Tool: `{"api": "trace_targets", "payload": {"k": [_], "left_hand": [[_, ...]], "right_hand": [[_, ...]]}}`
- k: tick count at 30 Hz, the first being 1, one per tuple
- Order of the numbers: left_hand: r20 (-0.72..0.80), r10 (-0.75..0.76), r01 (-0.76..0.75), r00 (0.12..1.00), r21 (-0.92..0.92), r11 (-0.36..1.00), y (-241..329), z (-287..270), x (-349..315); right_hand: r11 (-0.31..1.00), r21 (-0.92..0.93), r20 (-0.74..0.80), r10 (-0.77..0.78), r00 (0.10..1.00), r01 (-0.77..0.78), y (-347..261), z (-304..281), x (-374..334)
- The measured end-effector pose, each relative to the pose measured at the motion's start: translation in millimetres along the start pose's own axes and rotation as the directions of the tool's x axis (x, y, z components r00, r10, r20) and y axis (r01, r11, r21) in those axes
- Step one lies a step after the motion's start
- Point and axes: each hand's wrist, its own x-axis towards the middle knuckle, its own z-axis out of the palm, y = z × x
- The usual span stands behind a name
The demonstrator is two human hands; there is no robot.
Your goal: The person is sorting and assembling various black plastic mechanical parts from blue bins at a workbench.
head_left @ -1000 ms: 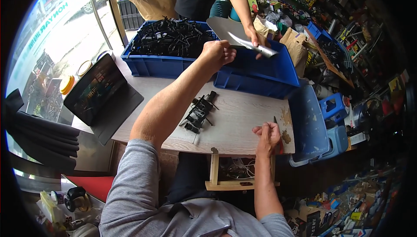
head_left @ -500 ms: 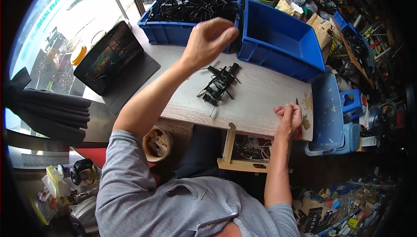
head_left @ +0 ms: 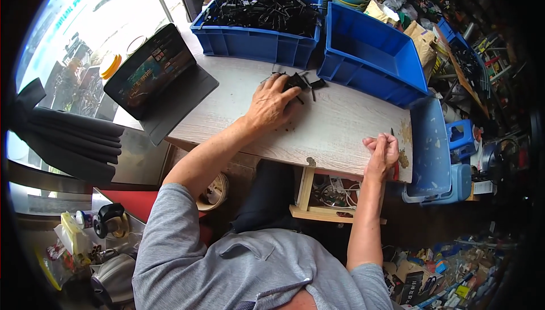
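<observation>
Cluttered shop shelves crowd the right side while we sit at a pale wooden tabletop (head_left: 340,128). Along its far edge stand two blue bins — one (head_left: 255,40) heaped with black parts, the other (head_left: 372,60) bare inside. At the left edge a tablet (head_left: 150,71) leans in its dark case. Our left hand (head_left: 269,105) lies palm down near the far edge, fingers closed over a small pile of black clips (head_left: 301,83). Our right hand (head_left: 383,154) sits clenched at the near right corner — whether it holds anything, we cannot tell. Between both hands the board lies open.
</observation>
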Motion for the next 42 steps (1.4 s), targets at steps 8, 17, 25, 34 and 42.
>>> {"api": "trace_targets", "payload": {"k": [8,17,25,34,42], "left_hand": [[-0.164,-0.165,0.19,0.973,0.153,0.97,-35,-16,-8],[-0.054,0.06,-0.054,0.997,0.104,0.993,30,23,35],[0.054,0.029,-0.038,0.998,0.19,0.981,14,4,14],[0.011,0.119,-0.114,0.993,-0.204,0.972,96,-29,-62],[0.381,0.335,-0.198,0.861,-0.356,0.913,159,-17,-123]], "right_hand": [[1.0,-0.011,-0.002,-0.005,1.0,0.005,0,2,0],[0.998,-0.044,0.003,-0.038,0.999,0.038,-1,2,-1],[0.997,-0.053,0.02,-0.052,0.998,0.053,-4,6,-2],[0.997,-0.03,0.019,-0.069,0.997,0.069,-7,4,-2],[0.997,-0.036,0.032,-0.069,0.997,0.07,-5,5,-1]]}}
